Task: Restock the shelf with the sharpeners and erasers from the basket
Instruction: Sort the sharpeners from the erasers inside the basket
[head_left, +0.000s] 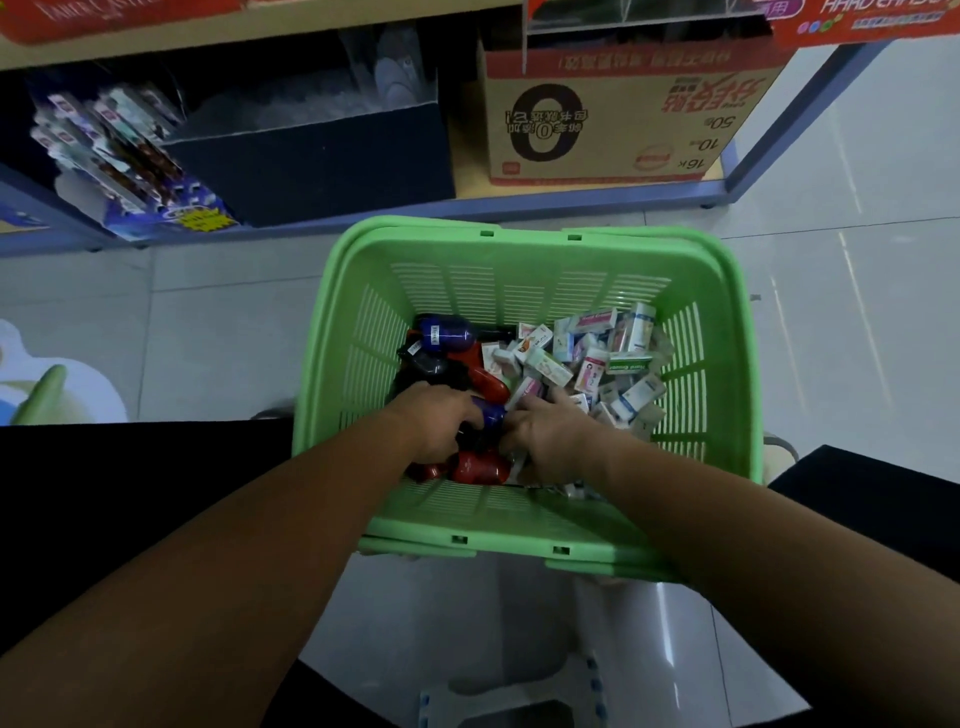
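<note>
Sharpeners lie right under the left hand, fingers curled on them, while erasers spread beyond the right hand, whose grip I can't tell.

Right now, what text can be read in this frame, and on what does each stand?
"0", "50", "10", "16K", upside down: cardboard box.
"Hard Eraser": green eraser box in the basket.
"HARD ERAS", cut off: red carton, top right.
Chinese print, top-left carton, other eraser boxes, sharpener labels: too blurred to read.
</note>
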